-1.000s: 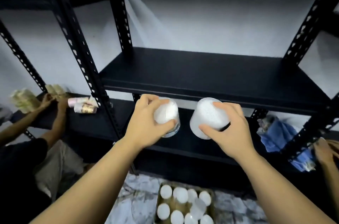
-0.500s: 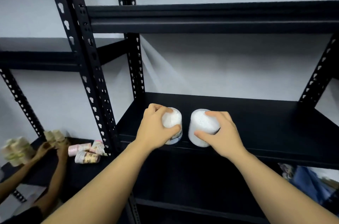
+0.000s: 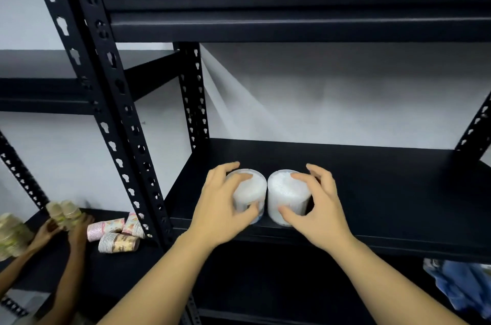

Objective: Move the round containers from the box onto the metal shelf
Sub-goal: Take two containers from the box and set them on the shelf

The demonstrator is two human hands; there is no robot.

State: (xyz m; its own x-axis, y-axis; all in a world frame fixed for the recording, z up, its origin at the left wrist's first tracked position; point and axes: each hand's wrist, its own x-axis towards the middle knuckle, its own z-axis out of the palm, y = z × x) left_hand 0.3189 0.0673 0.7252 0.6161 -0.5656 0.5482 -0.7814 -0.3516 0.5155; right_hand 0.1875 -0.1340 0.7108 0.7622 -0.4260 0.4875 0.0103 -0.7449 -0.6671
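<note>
Two round white containers stand side by side near the front edge of the black metal shelf point(image 3: 372, 186). My left hand point(image 3: 220, 210) wraps round the left container point(image 3: 252, 189), fingers over its top and thumb low on its side. My right hand point(image 3: 318, 207) holds the right container point(image 3: 287, 191) between forefinger and thumb, its other fingers lifted off. The box is out of view.
A perforated black upright point(image 3: 125, 122) rises just left of the shelf, and another shelf point(image 3: 292, 13) spans overhead. At the lower left another person's hands point(image 3: 63, 229) handle stacked paper cups beside patterned cups point(image 3: 117, 237) lying down. Blue cloth point(image 3: 462, 287) sits at the lower right.
Both hands have carried the containers up from below the shelf and set them down on it side by side. The right hand's outer fingers have lifted off.
</note>
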